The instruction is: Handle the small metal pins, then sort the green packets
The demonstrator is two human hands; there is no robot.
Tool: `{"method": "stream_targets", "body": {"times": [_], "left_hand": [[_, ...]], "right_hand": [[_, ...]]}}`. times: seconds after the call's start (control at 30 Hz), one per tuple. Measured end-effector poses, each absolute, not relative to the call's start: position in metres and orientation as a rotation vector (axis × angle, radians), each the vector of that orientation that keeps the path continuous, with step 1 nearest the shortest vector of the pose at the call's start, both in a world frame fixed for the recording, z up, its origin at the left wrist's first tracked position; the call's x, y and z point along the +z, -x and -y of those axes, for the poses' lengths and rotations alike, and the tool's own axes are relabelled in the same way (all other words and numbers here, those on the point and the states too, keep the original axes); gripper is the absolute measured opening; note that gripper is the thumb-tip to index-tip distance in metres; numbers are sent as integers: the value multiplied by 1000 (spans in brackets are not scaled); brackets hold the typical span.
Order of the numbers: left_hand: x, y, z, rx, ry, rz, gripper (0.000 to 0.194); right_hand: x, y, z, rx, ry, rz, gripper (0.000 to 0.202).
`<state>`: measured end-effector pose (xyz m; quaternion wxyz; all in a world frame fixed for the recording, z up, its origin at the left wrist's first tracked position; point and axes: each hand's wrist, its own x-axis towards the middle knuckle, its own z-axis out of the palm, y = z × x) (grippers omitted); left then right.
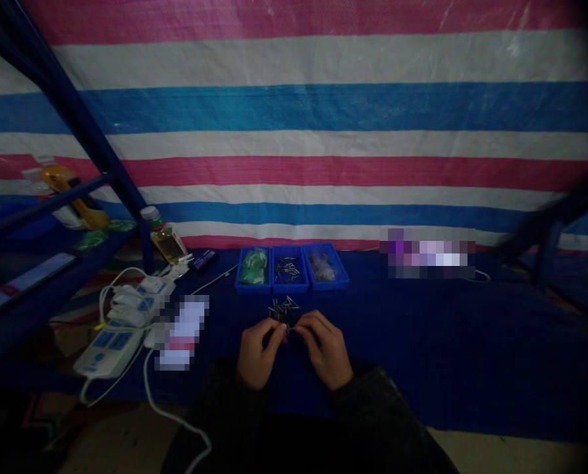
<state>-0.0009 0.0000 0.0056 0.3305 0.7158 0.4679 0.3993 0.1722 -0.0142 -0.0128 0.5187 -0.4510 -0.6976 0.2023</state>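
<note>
My left hand is closed in a pinch at the near edge of a small pile of thin metal pieces, which look like screws or pins. What its fingertips hold is too small to make out. Facing it, my right hand pinches what appears to be one thin metal piece between thumb and fingers. Just beyond the pile stand three joined blue trays. Green plastic packets fill the left tray, similar metal pieces lie in the middle one, and small clear plastic items are in the right one.
Left of my hands lie a blurred-out phone and a white power strip with plugs and cables. A bottle and a small dark box stand behind. Blue frame bars rise at the left; a striped sheet hangs behind.
</note>
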Motion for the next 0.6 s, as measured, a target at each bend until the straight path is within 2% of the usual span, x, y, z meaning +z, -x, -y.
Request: {"method": "stream_targets", "body": {"times": [0.3, 0.6], "left_hand": [[9, 0, 1, 1029, -1889, -1165, 31], [5, 1, -1, 974, -1938, -1139, 32]], "right_hand": [[-17, -173, 15, 514, 1121, 1742, 32], [-18, -170, 14, 580, 1021, 1756, 22]]}}
